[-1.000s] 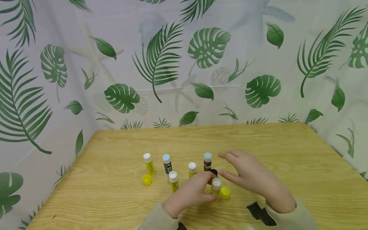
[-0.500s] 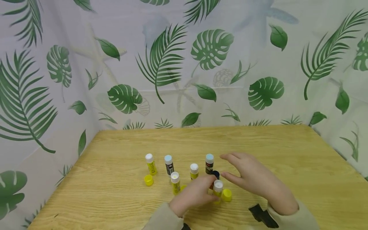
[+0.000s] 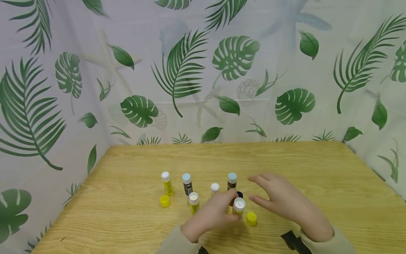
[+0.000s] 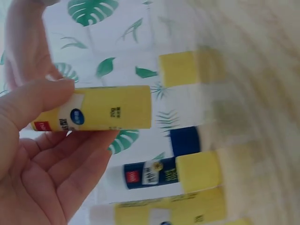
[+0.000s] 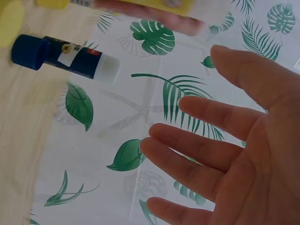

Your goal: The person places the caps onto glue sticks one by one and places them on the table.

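In the head view my left hand (image 3: 217, 210) holds a yellow glue stick (image 3: 238, 205) by its side, white end up. The left wrist view shows the thumb and fingers pinching this glue stick (image 4: 108, 108), its yellow base clear of the table. A loose yellow cap (image 3: 251, 218) stands on the table just right of it. Behind the left fingers are a dark blue cap (image 3: 240, 194) and a dark blue glue stick (image 3: 232, 180) with a pale top. My right hand (image 3: 280, 195) hovers to the right, fingers spread and holding nothing, as the right wrist view confirms.
Left of my hands stand several more glue sticks: a yellow one (image 3: 168, 184), a dark blue one (image 3: 187, 185), another yellow one (image 3: 194, 204) and one partly hidden (image 3: 215, 188). A yellow cap (image 3: 165, 201) lies nearby. A leaf-print cloth (image 3: 190, 120) borders the wooden table (image 3: 127, 222).
The yellow glue stick in my left hand has risen from beside the yellow cap and tips its white end towards the head camera. The right hand has shifted slightly right.
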A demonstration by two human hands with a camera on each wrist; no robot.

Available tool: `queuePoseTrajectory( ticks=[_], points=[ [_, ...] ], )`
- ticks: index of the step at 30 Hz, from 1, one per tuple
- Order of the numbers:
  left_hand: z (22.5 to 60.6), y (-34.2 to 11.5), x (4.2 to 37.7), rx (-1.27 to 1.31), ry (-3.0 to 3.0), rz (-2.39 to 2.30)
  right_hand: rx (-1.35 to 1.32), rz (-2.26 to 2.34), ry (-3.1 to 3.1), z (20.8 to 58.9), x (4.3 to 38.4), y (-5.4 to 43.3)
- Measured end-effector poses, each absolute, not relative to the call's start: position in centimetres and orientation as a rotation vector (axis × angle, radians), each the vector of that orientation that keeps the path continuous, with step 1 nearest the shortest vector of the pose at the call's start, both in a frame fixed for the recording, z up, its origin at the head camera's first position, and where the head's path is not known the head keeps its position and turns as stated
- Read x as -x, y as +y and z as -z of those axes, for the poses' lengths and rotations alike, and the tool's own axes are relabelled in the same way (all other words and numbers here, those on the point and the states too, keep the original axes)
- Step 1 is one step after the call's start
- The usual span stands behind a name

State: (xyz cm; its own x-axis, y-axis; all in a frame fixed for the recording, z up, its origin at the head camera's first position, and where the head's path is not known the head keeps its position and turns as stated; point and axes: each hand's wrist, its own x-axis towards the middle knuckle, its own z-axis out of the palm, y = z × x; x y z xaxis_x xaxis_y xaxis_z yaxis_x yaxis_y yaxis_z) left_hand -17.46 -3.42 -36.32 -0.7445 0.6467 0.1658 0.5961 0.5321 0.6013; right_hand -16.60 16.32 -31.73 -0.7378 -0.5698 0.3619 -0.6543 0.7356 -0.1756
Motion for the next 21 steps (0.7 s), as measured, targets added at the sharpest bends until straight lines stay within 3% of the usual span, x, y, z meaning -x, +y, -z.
queuePoseTrajectory(
  ticks=[21],
  points=[
    [33.9,-5.1,16.8,-1.107,3.053,-1.132,-1.2,-0.499,-2.902,34.9,18.1,15.6]
  ],
)
